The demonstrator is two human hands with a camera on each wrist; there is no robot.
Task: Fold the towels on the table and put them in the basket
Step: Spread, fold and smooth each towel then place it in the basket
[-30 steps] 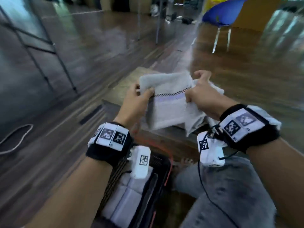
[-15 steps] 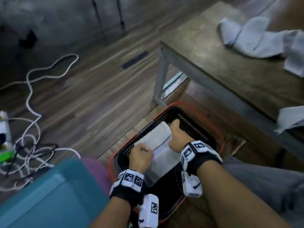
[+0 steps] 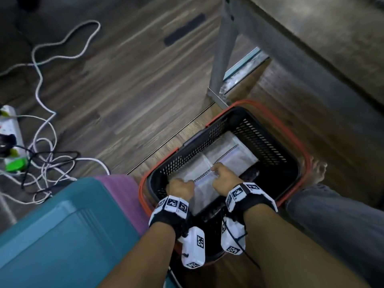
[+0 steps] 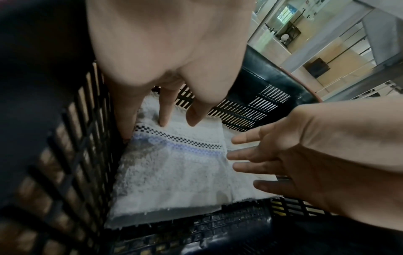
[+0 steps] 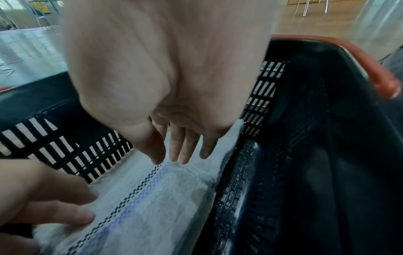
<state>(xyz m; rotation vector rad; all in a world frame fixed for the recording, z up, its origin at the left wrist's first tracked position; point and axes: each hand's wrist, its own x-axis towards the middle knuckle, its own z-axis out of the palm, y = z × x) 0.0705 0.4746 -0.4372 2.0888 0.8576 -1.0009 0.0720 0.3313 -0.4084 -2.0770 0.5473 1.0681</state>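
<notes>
Our left hand (image 3: pixel 180 187) presses straight fingers (image 4: pixel 164 110) on the folded towel (image 3: pixel 204 183) lying in the black basket (image 3: pixel 268 142); our right hand (image 3: pixel 225 179) hovers, fingers spread. Withdrawing carelessly could drag the fold open.

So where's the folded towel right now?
In the head view the folded towel lies inside the black basket on the floor, under both hands, beside the table leg.

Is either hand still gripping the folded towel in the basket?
No. In the left wrist view the left hand and right hand have straight fingers above the folded towel.
</notes>
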